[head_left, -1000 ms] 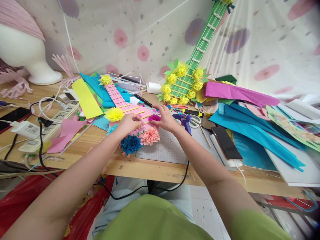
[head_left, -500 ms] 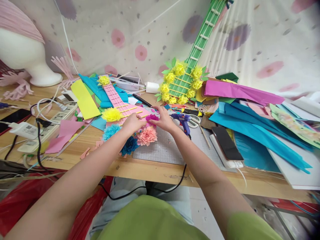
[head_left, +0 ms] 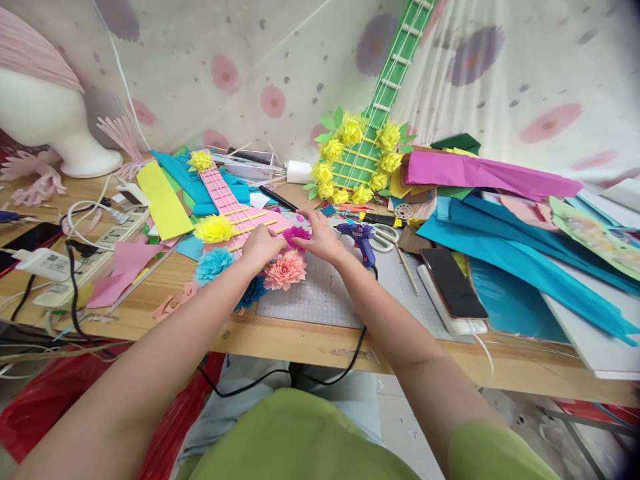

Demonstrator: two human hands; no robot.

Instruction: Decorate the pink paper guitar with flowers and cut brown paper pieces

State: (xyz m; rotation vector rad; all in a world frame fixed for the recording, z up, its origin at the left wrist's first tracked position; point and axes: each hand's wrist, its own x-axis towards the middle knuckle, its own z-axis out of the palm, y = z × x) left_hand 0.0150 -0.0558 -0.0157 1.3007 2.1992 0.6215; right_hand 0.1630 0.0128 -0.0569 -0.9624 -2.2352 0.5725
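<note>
A pink paper guitar (head_left: 245,213) lies on the table, its neck pointing up and left. Yellow, light blue (head_left: 214,265), dark blue and salmon (head_left: 285,270) paper flowers line its body. At the body's right side, my right hand (head_left: 321,237) has its thumb and fingers around a magenta paper flower (head_left: 297,237). My left hand (head_left: 262,247) rests over the lower body beside that flower, its fingers curled together; what they pinch, if anything, is hidden. The lower part of the dark blue flower shows below my left wrist.
A purple glue gun (head_left: 361,240), scissors (head_left: 385,237) and a phone (head_left: 453,283) lie right of my hands. Behind stands a green paper guitar (head_left: 363,160) with yellow flowers. Blue crepe paper (head_left: 525,257) covers the right. A power strip (head_left: 107,247) with cables sits left.
The view has shifted slightly, so the scene sits a little further left. Both hands remain at the magenta flower, with only small finger movement.
</note>
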